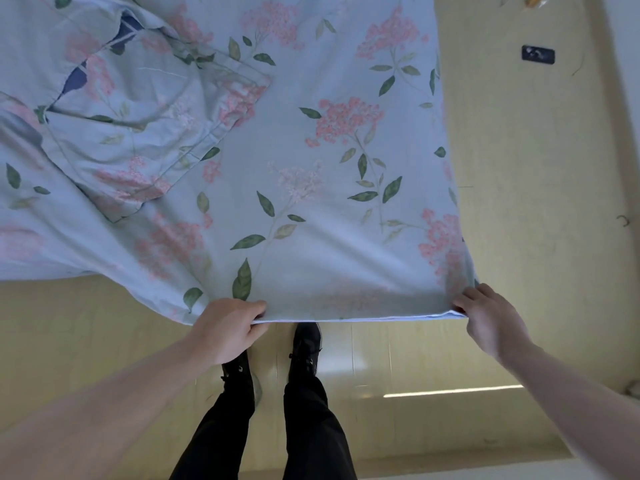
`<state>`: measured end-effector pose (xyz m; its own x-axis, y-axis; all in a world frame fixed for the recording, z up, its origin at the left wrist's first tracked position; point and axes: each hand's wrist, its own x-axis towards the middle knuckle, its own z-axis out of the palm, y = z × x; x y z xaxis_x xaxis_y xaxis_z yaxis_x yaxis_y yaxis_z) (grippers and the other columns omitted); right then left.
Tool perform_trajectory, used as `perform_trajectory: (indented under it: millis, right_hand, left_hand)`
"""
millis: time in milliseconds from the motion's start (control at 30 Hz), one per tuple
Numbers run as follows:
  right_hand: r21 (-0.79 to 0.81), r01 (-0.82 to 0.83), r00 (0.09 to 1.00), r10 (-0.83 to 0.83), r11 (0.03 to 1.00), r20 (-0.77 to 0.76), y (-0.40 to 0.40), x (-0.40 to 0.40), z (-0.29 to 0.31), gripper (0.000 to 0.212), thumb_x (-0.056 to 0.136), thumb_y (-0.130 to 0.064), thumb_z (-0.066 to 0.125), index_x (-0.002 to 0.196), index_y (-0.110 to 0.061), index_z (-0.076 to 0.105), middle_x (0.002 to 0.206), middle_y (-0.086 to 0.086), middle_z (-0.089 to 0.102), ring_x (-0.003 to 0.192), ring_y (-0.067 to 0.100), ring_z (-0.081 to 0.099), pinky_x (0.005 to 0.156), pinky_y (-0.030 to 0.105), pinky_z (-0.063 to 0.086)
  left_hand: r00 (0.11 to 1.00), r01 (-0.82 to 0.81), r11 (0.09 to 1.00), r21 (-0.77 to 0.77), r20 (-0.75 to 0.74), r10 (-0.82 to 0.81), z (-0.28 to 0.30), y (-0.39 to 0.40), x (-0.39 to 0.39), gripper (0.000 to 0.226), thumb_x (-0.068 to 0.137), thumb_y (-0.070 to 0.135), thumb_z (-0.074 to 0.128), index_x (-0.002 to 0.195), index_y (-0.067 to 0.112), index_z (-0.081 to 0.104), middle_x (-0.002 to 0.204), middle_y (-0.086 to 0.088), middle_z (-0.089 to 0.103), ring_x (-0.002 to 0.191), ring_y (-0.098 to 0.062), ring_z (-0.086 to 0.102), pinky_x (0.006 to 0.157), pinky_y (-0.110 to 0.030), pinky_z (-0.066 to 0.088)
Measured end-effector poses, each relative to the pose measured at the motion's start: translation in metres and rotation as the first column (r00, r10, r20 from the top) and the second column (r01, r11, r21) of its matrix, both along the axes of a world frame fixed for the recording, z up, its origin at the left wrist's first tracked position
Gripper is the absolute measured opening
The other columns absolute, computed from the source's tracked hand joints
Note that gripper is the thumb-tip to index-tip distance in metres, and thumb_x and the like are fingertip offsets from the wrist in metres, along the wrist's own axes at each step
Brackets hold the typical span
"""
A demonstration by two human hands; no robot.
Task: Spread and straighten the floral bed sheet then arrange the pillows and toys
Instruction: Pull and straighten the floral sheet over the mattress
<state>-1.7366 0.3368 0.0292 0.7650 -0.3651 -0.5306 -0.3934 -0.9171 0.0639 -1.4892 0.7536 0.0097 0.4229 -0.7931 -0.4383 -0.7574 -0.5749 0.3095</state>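
Now both hands hold the near edge of the pale blue cotton bed sheet with pink flowers (311, 202).
Left hand (227, 329) and right hand (490, 318) each pinch the hem, stretched between them above the yellowish tiled floor (536, 202); its far left part lies folded.

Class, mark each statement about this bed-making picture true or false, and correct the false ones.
1. Both hands grip the near edge of the floral sheet. True: left hand, right hand.
2. The sheet lies flat all over. False: its upper left part is folded and rumpled.
3. The person wears dark shoes. True.
4. The sheet's flowers are yellow. False: they are pink, with green leaves.
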Motion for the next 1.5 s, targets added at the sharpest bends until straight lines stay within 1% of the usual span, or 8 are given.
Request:
perform_trajectory:
  millis: [133, 333, 500, 733, 833, 1033, 1367, 1500]
  right_hand:
    - [-0.058, 0.251, 0.94, -0.257, 0.966, -0.223, 0.02, 0.031, -0.02, 0.039, 0.089, -0.006, 0.051, 0.125, -0.018, 0.062, 0.108, 0.006, 0.064, 0.104, 0.031, 0.065, 0.076, 0.036, 0.052]
    - [-0.083, 0.132, 0.815, -0.156, 0.988, -0.558, 0.057, 0.063, -0.026, 0.068, 0.086, -0.012, 0.066, 0.147, -0.017, 0.036, 0.141, 0.005, 0.043, 0.137, 0.029, 0.038, 0.101, 0.044, 0.05]
    - [0.346, -0.041, 0.984, 0.098, 0.937, -0.148, 0.147, 0.104, -0.03, 0.087, 0.079, -0.023, 0.077, 0.151, -0.024, 0.028, 0.151, -0.002, 0.034, 0.139, 0.025, 0.033, 0.107, 0.039, 0.041]
    - [0.495, -0.124, 0.956, -0.03, 0.86, 0.291, 0.235, 0.16, -0.025, 0.008, 0.094, -0.025, 0.057, 0.102, -0.026, 0.06, 0.097, -0.011, 0.061, 0.092, 0.018, 0.056, 0.076, 0.029, 0.042]
    - [0.47, -0.19, 0.945, 0.032, 0.862, 0.325, 0.231, 0.159, -0.023, 0.015, 0.093, -0.021, 0.052, 0.08, -0.021, 0.058, 0.077, -0.007, 0.052, 0.076, 0.021, 0.051, 0.066, 0.03, 0.034]
    - [0.474, -0.118, 0.978, 0.02, 0.873, 0.208, 0.218, 0.158, -0.011, 0.025, 0.088, -0.025, 0.042, 0.063, -0.019, 0.038, 0.058, -0.002, 0.042, 0.059, 0.021, 0.043, 0.053, 0.037, 0.036]
    - [0.254, 0.005, 0.999, 0.008, 0.967, -0.05, 0.201, 0.161, -0.011, 0.03, 0.092, -0.026, 0.044, 0.063, -0.016, 0.041, 0.056, 0.0, 0.046, 0.062, 0.021, 0.047, 0.048, 0.028, 0.028]
    - [0.168, 0.016, 0.972, 0.024, 0.986, -0.234, 0.215, 0.169, -0.014, 0.021, 0.094, -0.025, 0.04, 0.077, -0.023, 0.053, 0.079, -0.006, 0.061, 0.079, 0.019, 0.06, 0.062, 0.03, 0.04]
  left_hand:
    - [1.0, -0.023, 0.999, 0.047, -0.017, 0.024, -0.004, -0.004, -0.002, 0.032, 0.097, 0.037, 0.056, 0.07, 0.024, 0.043, 0.05, 0.008, 0.039, 0.044, -0.012, 0.039, 0.043, -0.024, 0.02]
    - [0.996, -0.065, 0.997, 0.047, -0.055, 0.067, -0.004, 0.0, 0.001, 0.036, 0.098, 0.038, 0.055, 0.069, 0.025, 0.039, 0.05, 0.007, 0.038, 0.044, -0.01, 0.035, 0.044, -0.025, 0.02]
    - [0.989, -0.127, 0.991, -0.049, -0.085, 0.123, 0.002, -0.003, -0.002, 0.039, 0.096, 0.034, 0.057, 0.066, 0.023, 0.036, 0.049, 0.004, 0.035, 0.044, -0.014, 0.033, 0.044, -0.026, 0.019]
    - [0.981, -0.183, 0.971, -0.154, -0.084, 0.172, 0.011, 0.009, 0.003, 0.041, 0.092, 0.052, 0.05, 0.067, 0.025, 0.034, 0.047, 0.007, 0.026, 0.044, -0.014, 0.031, 0.045, -0.024, 0.017]
    - [0.979, -0.197, 0.977, -0.079, -0.075, 0.191, 0.005, 0.026, 0.012, 0.032, 0.087, 0.04, 0.065, 0.072, 0.025, 0.042, 0.055, 0.008, 0.04, 0.05, -0.012, 0.04, 0.047, -0.026, 0.024]
    - [0.902, -0.431, 0.902, 0.027, 0.037, 0.43, -0.009, 0.076, 0.068, 0.031, 0.078, 0.013, 0.065, 0.107, 0.025, 0.064, 0.103, 0.008, 0.063, 0.085, -0.025, 0.066, 0.064, -0.035, 0.053]
    - [0.476, -0.862, 0.508, 0.008, 0.359, 0.803, 0.009, 0.234, 0.166, 0.018, 0.08, 0.008, 0.061, 0.089, 0.021, 0.07, 0.108, -0.003, 0.048, 0.094, -0.033, 0.054, 0.062, -0.038, 0.045]
    - [0.478, -0.86, 0.504, -0.081, 0.218, 0.851, 0.011, 0.249, 0.154, 0.018, 0.087, 0.005, 0.054, 0.086, 0.021, 0.062, 0.114, 0.002, 0.053, 0.074, -0.031, 0.054, 0.057, -0.034, 0.039]
